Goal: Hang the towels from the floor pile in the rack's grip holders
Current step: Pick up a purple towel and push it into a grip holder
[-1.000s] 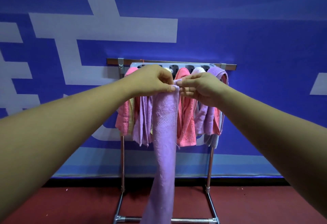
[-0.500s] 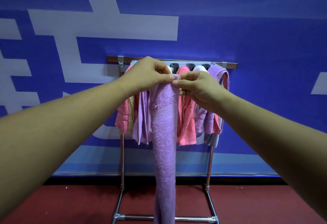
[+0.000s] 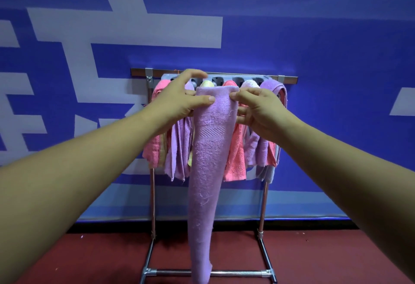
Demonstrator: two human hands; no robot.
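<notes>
Behind the fingers rises a blue wall (image 3: pixel 314 81) with pale lettering, and far below them lies a red floor (image 3: pixel 89 261). A metal rack (image 3: pixel 152 194) stands just past the fingertips. A long lilac towel (image 3: pixel 208 160) hangs from both hands in front of the rack, its top edge stretched between them and its tail reaching the rack's base bar. The left hand (image 3: pixel 177 102) pinches the top left corner, thumb on the front and the other fingers behind, with the forefinger lifted. The right hand (image 3: pixel 258 108) pinches the top right corner between thumb and curled fingers. Beyond the knuckles, pink towels (image 3: pixel 235 160) and hung lilac towels (image 3: pixel 179 149) droop from the grey holder strip (image 3: pixel 238 79).
</notes>
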